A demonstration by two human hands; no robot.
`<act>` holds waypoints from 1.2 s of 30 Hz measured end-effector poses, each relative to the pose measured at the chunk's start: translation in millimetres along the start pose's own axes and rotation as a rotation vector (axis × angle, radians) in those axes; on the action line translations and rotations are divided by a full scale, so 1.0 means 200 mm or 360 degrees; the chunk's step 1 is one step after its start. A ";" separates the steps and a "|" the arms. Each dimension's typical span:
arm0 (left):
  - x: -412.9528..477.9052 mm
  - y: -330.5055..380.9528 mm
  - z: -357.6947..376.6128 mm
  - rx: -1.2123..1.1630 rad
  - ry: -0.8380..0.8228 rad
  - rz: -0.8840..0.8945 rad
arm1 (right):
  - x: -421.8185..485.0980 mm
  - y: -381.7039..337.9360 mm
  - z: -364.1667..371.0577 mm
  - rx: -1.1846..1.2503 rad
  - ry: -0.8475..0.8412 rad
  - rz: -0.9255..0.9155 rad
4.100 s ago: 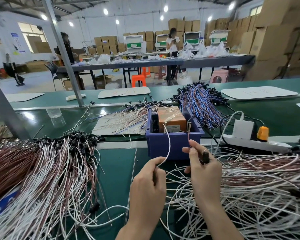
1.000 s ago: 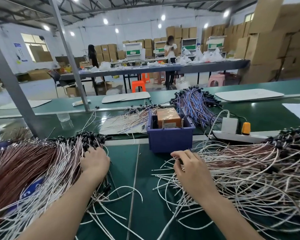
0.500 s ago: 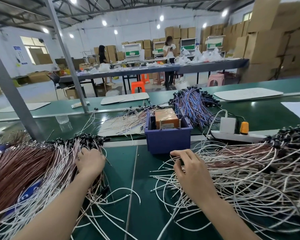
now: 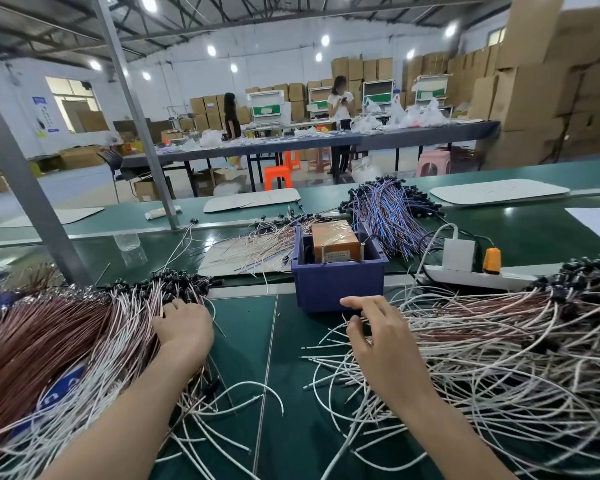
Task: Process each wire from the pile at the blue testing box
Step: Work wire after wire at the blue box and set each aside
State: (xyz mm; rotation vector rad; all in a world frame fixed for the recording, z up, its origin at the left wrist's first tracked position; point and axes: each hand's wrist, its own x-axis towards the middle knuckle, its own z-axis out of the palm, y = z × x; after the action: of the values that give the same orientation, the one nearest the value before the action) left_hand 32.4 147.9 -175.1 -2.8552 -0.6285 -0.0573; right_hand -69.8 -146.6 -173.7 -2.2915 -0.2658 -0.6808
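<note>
The blue testing box [image 4: 336,289] stands at the middle of the green bench, with an orange unit [image 4: 333,237] and two upright metal pins inside it. My left hand [image 4: 184,329] rests palm down on the left pile of white and brown wires [image 4: 84,341], its fingertips sunk among the black connector ends. My right hand [image 4: 378,341] hovers over the near edge of the right wire pile [image 4: 499,358], just in front of the box. Its index finger is stretched forward and the thumb sits apart below it, with no wire plainly held between them.
A white power strip [image 4: 478,277] with an orange plug lies right of the box. Blue-and-brown wires [image 4: 392,213] are heaped behind it, and thin wires lie on a card [image 4: 243,254] at its left. A slanted metal post [image 4: 25,188] rises at the left.
Four seconds ago both hands held a wire at the box's pins. Now the left hand lies on the left pile and the right hand reaches into the right pile. Little has moved in the last second.
</note>
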 end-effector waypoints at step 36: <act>-0.50 0.46 -0.20 -0.1635 0.1400 0.0753 | 0.12 0.04 0.14 0.1270 -0.0076 0.0452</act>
State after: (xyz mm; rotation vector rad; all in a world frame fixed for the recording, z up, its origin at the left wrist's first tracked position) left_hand -20.4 16.6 -163.6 -3.1877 0.3973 -1.8742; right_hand -35.8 -132.2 -182.5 -1.5359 -0.1822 -0.2902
